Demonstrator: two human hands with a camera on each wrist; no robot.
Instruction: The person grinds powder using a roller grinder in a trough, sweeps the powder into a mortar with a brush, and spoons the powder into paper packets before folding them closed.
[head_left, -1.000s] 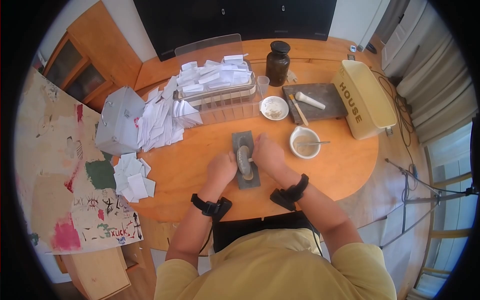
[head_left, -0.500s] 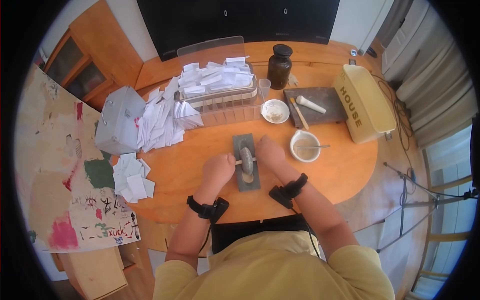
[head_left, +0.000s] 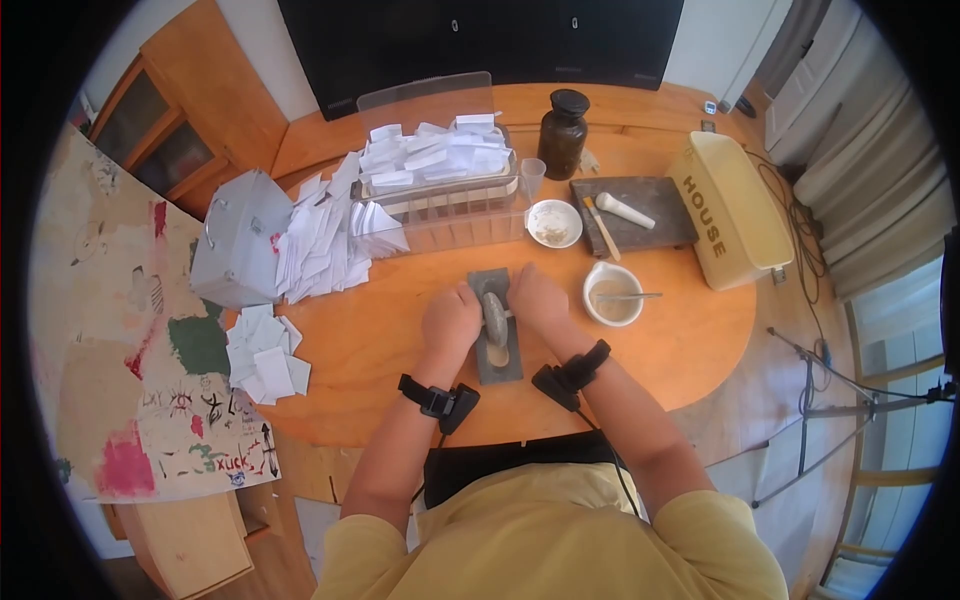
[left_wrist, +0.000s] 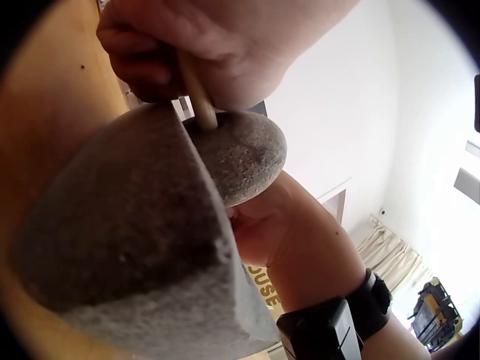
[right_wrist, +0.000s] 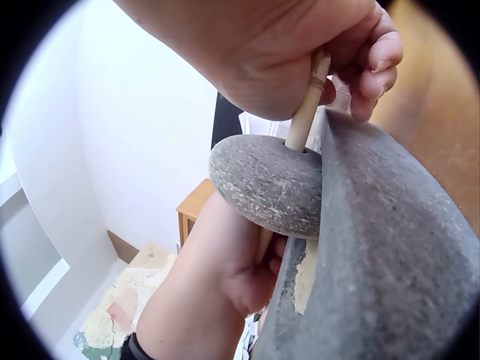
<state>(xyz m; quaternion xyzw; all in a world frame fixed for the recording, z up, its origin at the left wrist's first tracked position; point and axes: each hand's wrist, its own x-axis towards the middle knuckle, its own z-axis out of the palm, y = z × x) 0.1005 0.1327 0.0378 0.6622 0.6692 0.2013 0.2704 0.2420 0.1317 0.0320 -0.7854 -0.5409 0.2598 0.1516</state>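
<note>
A grey stone grinding wheel (head_left: 495, 320) stands on edge in the groove of a boat-shaped stone trough (head_left: 487, 370). A pale wooden axle (right_wrist: 304, 120) runs through the wheel and sticks out on both sides. My left hand (head_left: 452, 318) grips its left end, fingers curled round it, close beside the wheel. On the other side my right hand (head_left: 540, 300) holds the right end, where the right wrist view shows a wrapped band on the wood. Pale powder (right_wrist: 304, 281) lies in the groove at the near side of the wheel.
Right of the trough is a white mortar (head_left: 613, 312) with a thin rod. Behind stand a white dish (head_left: 553, 240), a dark jar (head_left: 563, 150) and a slab (head_left: 655, 235) bearing a pestle and brush. A yellow bin (head_left: 735, 215) stands right; white paper packets (head_left: 318, 250) pile up left.
The wheel has shifted slightly toward the far end of the trough. My left hand has moved forward and inward, closer to the wheel. My right hand keeps its hold on the axle.
</note>
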